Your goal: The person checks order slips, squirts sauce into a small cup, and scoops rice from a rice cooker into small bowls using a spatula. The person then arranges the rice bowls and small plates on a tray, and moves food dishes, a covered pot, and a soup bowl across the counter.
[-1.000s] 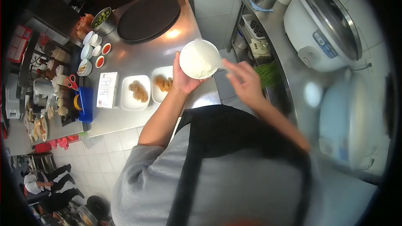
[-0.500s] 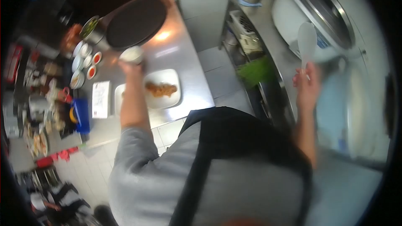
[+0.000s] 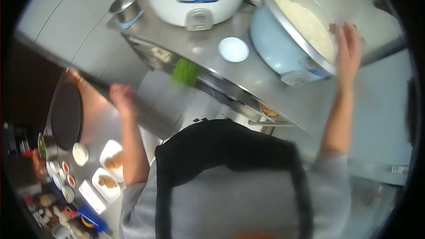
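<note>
My left hand (image 3: 121,96) is raised near the edge of the steel counter (image 3: 95,113); motion blur hides how its fingers are set. Beside the rim of the light blue rice cooker (image 3: 274,40), my right hand (image 3: 348,48) has its fingers stretched upward, and I make out nothing in it. White rice (image 3: 305,20) fills the uncovered cooker. A small white bowl (image 3: 80,154) with white contents stands on the left counter, near two square white dishes (image 3: 106,185) of brown food. No paddle can be made out.
A lidded white rice cooker (image 3: 199,4), a metal pot (image 3: 125,9) and a pale round bowl (image 3: 233,49) stand on the far counter. Green stalks (image 3: 186,71) lie on the shelf below. The left counter holds a black round tray (image 3: 66,116), a white box (image 3: 92,196) and red sauce cups (image 3: 71,180).
The view has swung right toward the cookers. My left hand has let go of the bowl, which now stands on the counter. My right hand, earlier holding a paddle, has reached the blue cooker.
</note>
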A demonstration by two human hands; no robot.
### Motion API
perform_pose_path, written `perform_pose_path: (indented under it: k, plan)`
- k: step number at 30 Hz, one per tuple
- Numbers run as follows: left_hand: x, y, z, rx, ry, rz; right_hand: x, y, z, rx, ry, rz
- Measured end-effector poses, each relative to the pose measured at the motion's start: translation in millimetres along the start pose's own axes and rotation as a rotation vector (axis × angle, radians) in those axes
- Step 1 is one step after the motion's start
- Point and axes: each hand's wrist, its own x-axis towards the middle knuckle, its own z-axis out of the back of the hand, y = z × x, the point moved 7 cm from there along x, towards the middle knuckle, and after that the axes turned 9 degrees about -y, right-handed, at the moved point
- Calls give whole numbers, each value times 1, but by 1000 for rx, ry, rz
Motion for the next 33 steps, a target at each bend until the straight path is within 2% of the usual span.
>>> perform_pose_path:
  k: [2, 4, 7, 8, 10, 14, 17, 20, 21, 24, 27, 30, 33]
  plan:
    - [-61, 49, -117, 193, 348, 242, 29, -15, 20, -466, 32, 245]
    - [-135, 94, -240, 450, 673, 273, 68, -61, 41, -1063, 145, 429]
    - [-162, 122, -307, 806, 731, 148, 93, -149, 41, -1341, 391, 410]
    - [-160, 138, -314, 802, 725, 157, 96, -176, 36, -1422, 470, 420]
    - [-144, 168, -316, 792, 705, 172, 112, -226, 31, -1470, 498, 530]
    - [-158, 164, -283, 204, 526, 661, 126, -311, 8, -1492, 639, 585]
    - [-179, 131, -269, -197, 532, 837, 124, -302, -6, -1460, 828, 433]
    - [-203, 88, -287, -482, 522, 924, 111, -289, -1, -1406, 885, 495]
    - [-196, 83, -293, -523, 599, 845, 108, -284, 1, -1391, 889, 500]
    - [-199, 44, -335, -779, 706, 876, 91, -267, 9, -1325, 881, 539]
    - [-205, 5, -384, -800, 882, 800, 67, -238, 13, -1197, 850, 638]
    - [-213, -20, -411, -827, 954, 821, 34, -193, 16, -1055, 911, 671]
    - [-195, -12, -409, -776, 852, 726, 49, -177, 13, -982, 969, 600]
